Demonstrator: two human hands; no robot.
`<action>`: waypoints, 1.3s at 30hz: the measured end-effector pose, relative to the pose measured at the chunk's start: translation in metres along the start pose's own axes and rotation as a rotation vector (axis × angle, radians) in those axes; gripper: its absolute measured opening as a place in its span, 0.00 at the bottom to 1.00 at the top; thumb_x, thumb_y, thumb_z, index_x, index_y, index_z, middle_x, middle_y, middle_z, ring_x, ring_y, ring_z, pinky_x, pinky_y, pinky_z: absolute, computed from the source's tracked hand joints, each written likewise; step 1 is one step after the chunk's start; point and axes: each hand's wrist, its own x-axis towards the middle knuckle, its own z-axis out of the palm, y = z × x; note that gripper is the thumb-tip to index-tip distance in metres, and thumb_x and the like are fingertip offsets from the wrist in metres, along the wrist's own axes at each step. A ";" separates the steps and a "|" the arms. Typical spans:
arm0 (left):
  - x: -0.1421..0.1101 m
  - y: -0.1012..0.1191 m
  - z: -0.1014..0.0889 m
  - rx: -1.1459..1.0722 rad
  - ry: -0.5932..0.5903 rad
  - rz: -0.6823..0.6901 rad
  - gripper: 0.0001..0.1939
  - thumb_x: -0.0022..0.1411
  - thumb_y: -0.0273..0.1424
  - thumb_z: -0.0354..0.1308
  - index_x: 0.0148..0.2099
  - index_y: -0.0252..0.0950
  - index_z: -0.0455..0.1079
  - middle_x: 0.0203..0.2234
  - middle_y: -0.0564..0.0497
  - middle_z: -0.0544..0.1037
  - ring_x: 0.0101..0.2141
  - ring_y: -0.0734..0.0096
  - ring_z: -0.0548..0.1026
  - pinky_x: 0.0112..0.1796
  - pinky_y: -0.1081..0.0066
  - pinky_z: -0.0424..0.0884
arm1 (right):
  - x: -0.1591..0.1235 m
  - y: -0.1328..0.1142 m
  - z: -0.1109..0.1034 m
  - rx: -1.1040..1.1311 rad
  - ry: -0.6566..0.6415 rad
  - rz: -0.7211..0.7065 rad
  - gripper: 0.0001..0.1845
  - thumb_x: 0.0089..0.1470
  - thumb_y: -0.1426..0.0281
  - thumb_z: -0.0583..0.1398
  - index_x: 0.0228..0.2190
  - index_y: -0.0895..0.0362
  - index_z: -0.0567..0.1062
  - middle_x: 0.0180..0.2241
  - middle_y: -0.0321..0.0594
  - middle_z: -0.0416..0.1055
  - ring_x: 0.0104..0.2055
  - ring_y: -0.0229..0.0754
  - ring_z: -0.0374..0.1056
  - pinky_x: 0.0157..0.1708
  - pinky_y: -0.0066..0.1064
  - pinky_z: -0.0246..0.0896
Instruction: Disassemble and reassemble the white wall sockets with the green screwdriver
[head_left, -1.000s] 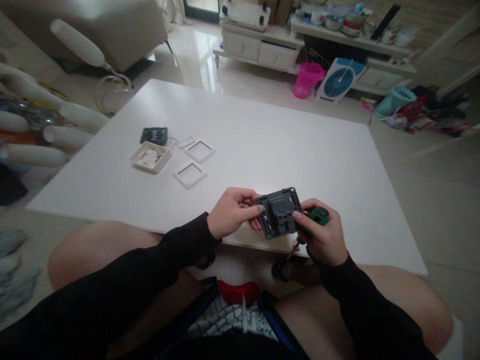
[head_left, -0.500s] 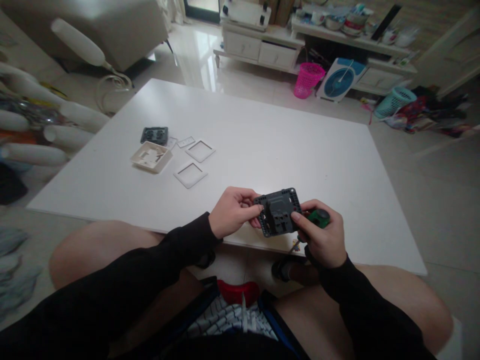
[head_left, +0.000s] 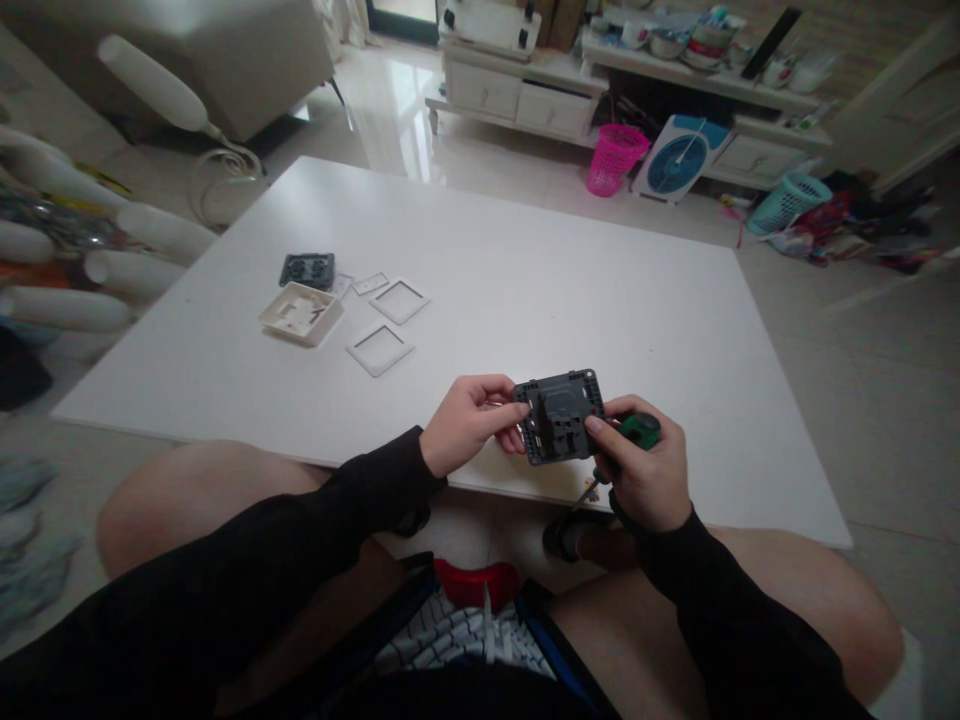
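Dark plate (head_left: 564,396) has shifted slightly away from the person and to the right since the earlier frame, lying a bit more level side to side; both hands went with it. Box, frames and loose parts look unmoved.

Left hand (head_left: 466,428): grip narrow, pinching the dark plate's left edge, thumb on the face, fingers behind. Right hand (head_left: 657,470): thumb on the face near the right edge, grip also keeping a green screwdriver (head_left: 640,430) in the hand, shaft slanting down toward the person. Dark plate is held above the near edge of the white table (head_left: 600,300), recessed side up, slots and molded parts visible.

Left of the dark plate and farther out: near square frame (head_left: 379,370), far square frame (head_left: 404,319), open white box (head_left: 304,312), second dark plate (head_left: 307,270) and a small flat piece (head_left: 370,284). Small yellow figure (head_left: 592,491) sits just below the dark plate's right side, partly behind the screwdriver; details too small to tell.
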 end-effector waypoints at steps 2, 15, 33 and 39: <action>0.000 -0.004 0.000 -0.036 -0.019 -0.021 0.15 0.51 0.34 0.73 0.34 0.32 0.71 0.20 0.51 0.78 0.20 0.70 0.79 0.23 0.75 0.76 | 0.002 0.003 0.001 0.052 0.031 0.031 0.17 0.48 0.61 0.74 0.30 0.55 0.75 0.17 0.27 0.65 0.13 0.30 0.58 0.10 0.22 0.48; 0.002 -0.013 0.006 -0.066 -0.033 -0.106 0.20 0.45 0.27 0.73 0.41 0.27 0.76 0.26 0.49 0.81 0.24 0.74 0.78 0.25 0.76 0.76 | 0.004 0.010 0.001 0.042 0.047 0.045 0.17 0.48 0.61 0.75 0.29 0.55 0.74 0.18 0.26 0.67 0.13 0.30 0.59 0.10 0.21 0.50; 0.002 -0.011 0.003 -0.032 -0.060 -0.117 0.14 0.44 0.26 0.73 0.31 0.29 0.72 0.20 0.49 0.79 0.20 0.73 0.78 0.24 0.76 0.77 | 0.002 0.007 0.003 0.056 0.047 0.034 0.17 0.48 0.62 0.75 0.29 0.56 0.75 0.18 0.26 0.66 0.13 0.29 0.58 0.10 0.21 0.50; 0.002 -0.012 0.003 -0.062 -0.060 -0.116 0.14 0.44 0.26 0.73 0.29 0.31 0.71 0.19 0.51 0.79 0.20 0.73 0.78 0.24 0.76 0.77 | 0.004 0.007 0.004 0.081 0.051 0.060 0.17 0.46 0.61 0.75 0.29 0.55 0.75 0.18 0.26 0.66 0.12 0.30 0.59 0.09 0.21 0.50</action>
